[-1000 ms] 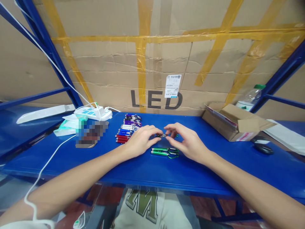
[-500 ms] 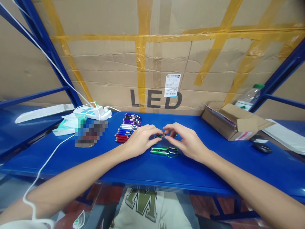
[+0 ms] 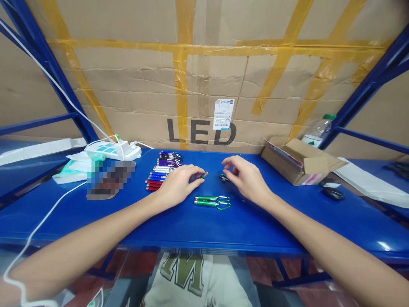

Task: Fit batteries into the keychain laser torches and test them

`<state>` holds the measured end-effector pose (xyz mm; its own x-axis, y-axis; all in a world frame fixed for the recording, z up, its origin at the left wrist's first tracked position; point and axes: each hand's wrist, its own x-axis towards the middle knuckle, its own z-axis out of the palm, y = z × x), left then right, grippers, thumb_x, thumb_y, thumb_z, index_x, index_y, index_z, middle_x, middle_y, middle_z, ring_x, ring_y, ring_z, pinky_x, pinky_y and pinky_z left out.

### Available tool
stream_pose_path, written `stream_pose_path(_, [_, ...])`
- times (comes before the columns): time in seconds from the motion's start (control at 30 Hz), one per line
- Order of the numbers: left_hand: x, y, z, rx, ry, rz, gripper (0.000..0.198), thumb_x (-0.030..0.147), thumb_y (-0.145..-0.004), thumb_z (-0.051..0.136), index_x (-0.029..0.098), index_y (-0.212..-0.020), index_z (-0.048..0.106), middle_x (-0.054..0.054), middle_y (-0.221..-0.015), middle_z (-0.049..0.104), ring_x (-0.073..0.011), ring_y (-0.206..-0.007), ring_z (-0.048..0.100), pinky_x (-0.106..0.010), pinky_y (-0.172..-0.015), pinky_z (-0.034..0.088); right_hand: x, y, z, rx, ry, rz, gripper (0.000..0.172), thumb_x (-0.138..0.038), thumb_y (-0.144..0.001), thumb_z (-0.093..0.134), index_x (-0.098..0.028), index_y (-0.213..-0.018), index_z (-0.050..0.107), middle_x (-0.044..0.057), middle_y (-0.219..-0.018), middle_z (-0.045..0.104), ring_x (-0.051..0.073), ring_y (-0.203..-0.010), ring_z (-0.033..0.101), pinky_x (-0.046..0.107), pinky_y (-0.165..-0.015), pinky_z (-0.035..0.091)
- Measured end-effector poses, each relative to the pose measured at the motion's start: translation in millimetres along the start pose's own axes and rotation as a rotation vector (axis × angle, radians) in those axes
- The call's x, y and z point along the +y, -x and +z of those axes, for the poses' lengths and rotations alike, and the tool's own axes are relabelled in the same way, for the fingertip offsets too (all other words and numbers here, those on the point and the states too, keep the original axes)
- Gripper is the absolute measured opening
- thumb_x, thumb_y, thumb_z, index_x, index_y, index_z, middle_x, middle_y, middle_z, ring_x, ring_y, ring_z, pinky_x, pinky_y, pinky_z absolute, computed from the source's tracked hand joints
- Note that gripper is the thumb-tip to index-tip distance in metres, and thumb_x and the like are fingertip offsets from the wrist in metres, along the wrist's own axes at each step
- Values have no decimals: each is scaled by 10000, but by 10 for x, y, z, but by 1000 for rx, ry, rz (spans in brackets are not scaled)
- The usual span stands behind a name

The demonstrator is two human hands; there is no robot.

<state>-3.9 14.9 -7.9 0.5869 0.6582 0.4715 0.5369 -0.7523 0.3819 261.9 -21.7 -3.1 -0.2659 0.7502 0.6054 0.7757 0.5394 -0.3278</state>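
Left hand (image 3: 179,180) is pinching a small piece (image 3: 206,174), apparently mid-handling. Right hand (image 3: 248,175) is hanging half-open by a green clip (image 3: 224,177), contact unclear; grasping it needs closing.

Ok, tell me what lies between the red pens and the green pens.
In the head view, the left hand is between the red pens and the green pens, with bare blue tabletop beside the green ones.
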Motion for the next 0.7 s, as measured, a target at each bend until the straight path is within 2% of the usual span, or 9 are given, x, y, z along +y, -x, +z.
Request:
stream_pose_path(0.1, [-11,-5,2,6,11,-18,163,283,-1020,720,224,-1166,761,-45,-1113,792,-237,-980,724,-384,-895,564,117,-14,24,-131,106,56,183,-102,-946,623,-224,-1079,650,34,-1005,747,195,-820,675,312,-736,489])
stream_pose_path(0.23, [10,-5,-14,7,18,-11,174,288,-1024,716,222,-1180,754,-50,-1115,788,-241,-990,724,-391,-908,568,139,12,60,-277,189,34,185,-78,-957,606,-222,-1061,657,38,-1006,726,206,-879,679,309,-762,479])
stream_pose_path(0.4, [48,3,-37,-22,33,37,191,282,-1048,690,219,-1221,740,-58,-1174,779,-249,-1062,714,-427,-985,555,129,46,75,-319,244,8,147,-114,-998,623,-217,-1092,669,63,-1043,700,234,-930,673,335,-807,496])
stream_pose_path(0.57, [58,14,-39,-37,43,101,202,273,-1071,656,224,-1255,724,-54,-1201,765,-252,-1115,690,-441,-1028,537,88,39,49,-377,189,24,138,-110,-1011,608,-223,-1047,679,62,-1053,704,241,-982,681,333,-821,492])
stream_pose_path(0.7, [43,15,-36,-41,8,113,203,281,-1074,652,227,-1255,724,-56,-1191,751,-257,-1115,677,-453,-1038,530,14,21,18,-371,130,17,136,-109,-1017,596,-219,-1016,677,61,-1025,701,238,-961,669,337,-823,484])
